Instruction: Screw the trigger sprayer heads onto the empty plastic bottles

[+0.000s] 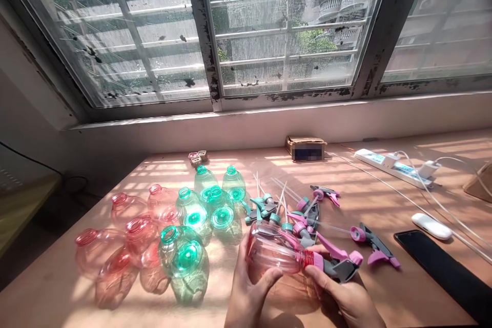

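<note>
A clear pink spray bottle (274, 253) lies sideways between my hands above the front of the table. My left hand (249, 279) is wrapped round the bottle's base end, thumb on the near side. At the neck, my right hand (334, 287) grips the pink collar of the grey and pink trigger sprayer (340, 264), which sits on the bottle's mouth; some of its fingers are hidden. Just beyond the bottle lies a heap of loose teal and pink trigger sprayers (263, 207) with thin tubes. Another pink and grey sprayer (374, 246) rests to the right.
Open green bottles (184, 253) and pink bottles (132, 207) stand at the left. A black phone (438, 266), a white case (431, 226) and a power strip (392, 166) with cables lie right. A small cardboard box (306, 148) sits by the window wall.
</note>
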Available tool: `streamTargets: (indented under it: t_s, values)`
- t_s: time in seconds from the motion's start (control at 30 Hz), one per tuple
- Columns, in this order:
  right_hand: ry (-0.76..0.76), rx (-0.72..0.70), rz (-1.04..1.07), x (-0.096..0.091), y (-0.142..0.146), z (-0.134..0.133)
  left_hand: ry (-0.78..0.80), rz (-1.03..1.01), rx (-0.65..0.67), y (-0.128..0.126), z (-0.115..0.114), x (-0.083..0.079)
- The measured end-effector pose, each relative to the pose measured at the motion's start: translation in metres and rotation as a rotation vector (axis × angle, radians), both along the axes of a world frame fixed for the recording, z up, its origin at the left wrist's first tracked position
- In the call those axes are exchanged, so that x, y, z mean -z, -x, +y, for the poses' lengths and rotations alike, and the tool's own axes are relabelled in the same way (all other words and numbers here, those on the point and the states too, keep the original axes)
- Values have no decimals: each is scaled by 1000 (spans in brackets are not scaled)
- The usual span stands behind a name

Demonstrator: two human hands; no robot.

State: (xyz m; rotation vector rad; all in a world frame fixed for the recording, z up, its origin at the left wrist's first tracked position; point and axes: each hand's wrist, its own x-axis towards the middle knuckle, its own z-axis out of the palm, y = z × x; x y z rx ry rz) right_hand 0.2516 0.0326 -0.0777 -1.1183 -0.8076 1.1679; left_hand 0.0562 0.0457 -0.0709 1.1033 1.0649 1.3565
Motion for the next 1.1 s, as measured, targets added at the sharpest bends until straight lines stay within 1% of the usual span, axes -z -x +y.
streamTargets:
  t_s: [0.1, 0.23, 0.3, 0.43, 0.5, 0.53, 0.67, 0.73, 0.83, 0.9, 0.97, 1.03, 1.1]
  values:
    - [-23, -17, 61, 2, -1, 2, 8, 40, -15, 2, 3, 1]
    - [20, -52, 179, 0, 0, 3, -15, 52, 36, 2, 2, 3]
    - [18, -48, 150, -3, 0, 3, -26, 50, 32, 1, 1, 3]
    - [-14, -41, -27, -10, 1, 2, -15, -1, -2, -2, 0, 0]
    - [-26, -35, -65, -11, 2, 2, -8, -13, -6, -1, 1, -2]
    - [-25, -29, -52, -11, 2, 2, -6, -7, -7, -1, 1, -3]
    - [21, -27, 117, -7, 3, 2, -6, 26, 34, 2, 3, -6]
    - [31, -33, 148, -6, 2, 3, -3, 9, 60, 1, 2, -7]
    - [-16, -59, 52, -4, -4, 5, -19, 26, 39, -1, 1, -5]
    - [-24, -101, -97, 0, -10, 7, -21, 26, -14, -2, 1, -4]
    - [9, -136, -227, 3, -13, 7, -2, -17, -66, -2, 1, -4]
    - [57, -112, -260, 4, -11, 7, 19, -55, -78, -1, 2, -5]
    - [36, -59, -191, 3, -5, 5, 11, -57, -59, 0, 4, -5]
